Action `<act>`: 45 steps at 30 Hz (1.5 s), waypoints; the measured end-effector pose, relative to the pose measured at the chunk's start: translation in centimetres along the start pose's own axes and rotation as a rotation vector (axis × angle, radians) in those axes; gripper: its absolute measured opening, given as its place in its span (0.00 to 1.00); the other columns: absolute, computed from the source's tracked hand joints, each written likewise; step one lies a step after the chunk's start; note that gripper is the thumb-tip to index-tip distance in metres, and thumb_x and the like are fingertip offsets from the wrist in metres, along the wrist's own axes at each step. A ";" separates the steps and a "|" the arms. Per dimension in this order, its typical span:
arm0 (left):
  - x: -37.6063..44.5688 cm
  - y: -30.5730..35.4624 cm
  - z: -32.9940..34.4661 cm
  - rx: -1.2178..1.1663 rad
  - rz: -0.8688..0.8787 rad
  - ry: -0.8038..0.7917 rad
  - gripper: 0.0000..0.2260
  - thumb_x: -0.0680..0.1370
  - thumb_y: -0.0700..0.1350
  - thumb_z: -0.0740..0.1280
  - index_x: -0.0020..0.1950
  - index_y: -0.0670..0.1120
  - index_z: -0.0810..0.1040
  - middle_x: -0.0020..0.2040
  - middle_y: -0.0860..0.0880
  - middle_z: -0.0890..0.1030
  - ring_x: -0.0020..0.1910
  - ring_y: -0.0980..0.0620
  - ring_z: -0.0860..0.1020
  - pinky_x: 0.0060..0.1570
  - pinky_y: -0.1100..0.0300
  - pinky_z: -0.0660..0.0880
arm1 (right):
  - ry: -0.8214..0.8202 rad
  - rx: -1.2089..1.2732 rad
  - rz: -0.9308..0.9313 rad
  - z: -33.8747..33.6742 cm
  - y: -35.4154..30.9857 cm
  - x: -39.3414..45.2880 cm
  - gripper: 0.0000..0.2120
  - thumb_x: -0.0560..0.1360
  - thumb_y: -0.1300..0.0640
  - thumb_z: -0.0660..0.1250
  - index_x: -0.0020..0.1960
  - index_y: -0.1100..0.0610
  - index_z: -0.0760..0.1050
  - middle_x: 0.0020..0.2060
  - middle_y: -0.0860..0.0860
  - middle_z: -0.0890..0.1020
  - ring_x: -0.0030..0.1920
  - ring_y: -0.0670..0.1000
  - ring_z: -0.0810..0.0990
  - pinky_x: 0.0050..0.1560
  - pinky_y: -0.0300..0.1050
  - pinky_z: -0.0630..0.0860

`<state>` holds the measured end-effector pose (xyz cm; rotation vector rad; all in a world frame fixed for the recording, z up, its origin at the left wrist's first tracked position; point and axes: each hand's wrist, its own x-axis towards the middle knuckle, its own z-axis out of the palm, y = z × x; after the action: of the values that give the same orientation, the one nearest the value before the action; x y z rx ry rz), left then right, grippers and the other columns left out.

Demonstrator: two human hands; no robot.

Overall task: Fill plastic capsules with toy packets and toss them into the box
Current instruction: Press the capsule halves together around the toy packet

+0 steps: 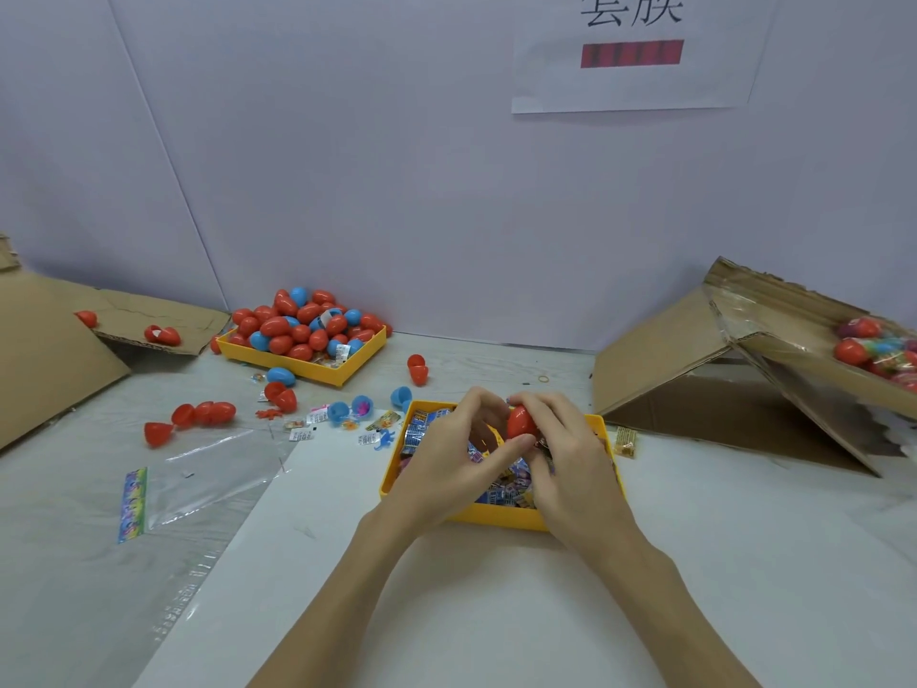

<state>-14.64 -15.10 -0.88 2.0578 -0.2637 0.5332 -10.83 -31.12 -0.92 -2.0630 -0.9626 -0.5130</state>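
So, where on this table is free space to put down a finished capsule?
Free: the white sheet near the person, below the yellow packet tray, and the bare tabletop right of that tray, before the cardboard box. Crowded: left of the tray, among loose capsule halves, small packets and the clear bag.

The capsule (522, 422) in hand is red. The near tray (489, 513) is yellow and holds blue-and-white printed packets (419, 432). The far tray (302, 364) is yellow, heaped with red and blue capsules (302, 322). The boxes (665, 360) are brown cardboard. The clear bag (198, 479) carries a multicoloured header strip (133, 504).
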 end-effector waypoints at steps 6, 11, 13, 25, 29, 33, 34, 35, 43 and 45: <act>0.0 -0.5 -0.2 -0.020 -0.046 -0.044 0.08 0.82 0.48 0.69 0.59 0.48 0.76 0.48 0.56 0.83 0.48 0.54 0.83 0.47 0.59 0.82 | -0.121 0.046 0.061 -0.3 1.2 0.1 0.26 0.79 0.61 0.71 0.75 0.57 0.71 0.58 0.48 0.76 0.57 0.47 0.76 0.59 0.46 0.76; 0.2 -0.6 -0.7 -0.008 -0.069 -0.076 0.09 0.84 0.45 0.65 0.63 0.54 0.74 0.54 0.56 0.82 0.49 0.55 0.82 0.45 0.63 0.81 | -0.105 0.070 0.048 -0.5 1.3 -0.2 0.24 0.81 0.57 0.69 0.76 0.53 0.70 0.58 0.47 0.77 0.54 0.47 0.78 0.57 0.49 0.77; 0.1 -0.5 -0.6 -0.010 -0.063 -0.084 0.10 0.84 0.46 0.65 0.63 0.60 0.73 0.53 0.58 0.81 0.50 0.56 0.82 0.46 0.62 0.81 | -0.030 0.100 0.069 -0.4 1.2 -0.1 0.17 0.80 0.60 0.71 0.68 0.54 0.76 0.55 0.46 0.79 0.53 0.45 0.79 0.55 0.48 0.78; 0.0 -0.3 -0.5 -0.050 -0.029 -0.058 0.13 0.81 0.49 0.69 0.64 0.51 0.74 0.46 0.55 0.84 0.48 0.54 0.83 0.50 0.57 0.81 | -0.008 0.208 0.207 -0.6 0.7 -0.3 0.18 0.84 0.47 0.55 0.51 0.56 0.80 0.36 0.47 0.79 0.40 0.48 0.78 0.39 0.39 0.72; -0.1 -0.2 -0.5 -0.030 -0.028 -0.061 0.12 0.82 0.48 0.68 0.64 0.58 0.73 0.48 0.57 0.83 0.48 0.55 0.82 0.49 0.62 0.80 | 0.000 0.316 0.253 -0.6 0.4 -0.1 0.10 0.81 0.48 0.65 0.60 0.52 0.76 0.42 0.43 0.83 0.46 0.44 0.83 0.43 0.36 0.79; 0.0 0.1 -0.4 -0.031 0.005 -0.003 0.18 0.81 0.47 0.68 0.71 0.53 0.72 0.47 0.57 0.81 0.48 0.54 0.81 0.48 0.64 0.78 | 0.022 0.357 0.298 -0.4 0.3 -0.2 0.05 0.81 0.53 0.68 0.56 0.50 0.79 0.42 0.43 0.84 0.46 0.44 0.83 0.46 0.36 0.79; 0.0 0.1 -0.3 -0.037 0.014 0.015 0.18 0.81 0.46 0.69 0.71 0.52 0.71 0.47 0.57 0.81 0.48 0.53 0.81 0.47 0.64 0.78 | 0.017 0.367 0.316 -0.3 0.4 -0.2 0.05 0.82 0.54 0.67 0.56 0.51 0.80 0.41 0.44 0.84 0.45 0.44 0.83 0.46 0.37 0.80; 0.0 0.2 -0.3 -0.035 0.023 0.030 0.17 0.81 0.46 0.69 0.69 0.52 0.72 0.47 0.57 0.81 0.47 0.52 0.81 0.47 0.63 0.78 | 0.009 0.362 0.326 -0.3 0.5 -0.2 0.05 0.82 0.54 0.67 0.56 0.52 0.80 0.41 0.45 0.84 0.44 0.45 0.83 0.45 0.37 0.80; -0.1 0.2 -0.5 0.029 0.131 0.042 0.17 0.79 0.44 0.73 0.68 0.51 0.78 0.57 0.51 0.78 0.55 0.51 0.80 0.52 0.64 0.79 | -0.058 0.353 0.345 -0.4 0.4 -0.2 0.16 0.86 0.54 0.59 0.45 0.53 0.82 0.35 0.46 0.83 0.37 0.45 0.81 0.37 0.33 0.73; 0.0 -0.1 -0.6 0.005 0.113 0.073 0.19 0.79 0.39 0.72 0.69 0.49 0.78 0.58 0.50 0.77 0.54 0.49 0.81 0.53 0.61 0.80 | -0.033 0.352 0.370 -0.5 0.8 -0.1 0.15 0.86 0.55 0.58 0.50 0.52 0.83 0.37 0.47 0.83 0.38 0.46 0.82 0.38 0.36 0.76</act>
<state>-14.78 -14.54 -0.66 2.0325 -0.3372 0.6767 -10.35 -31.89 -1.06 -1.8696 -0.6149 -0.1049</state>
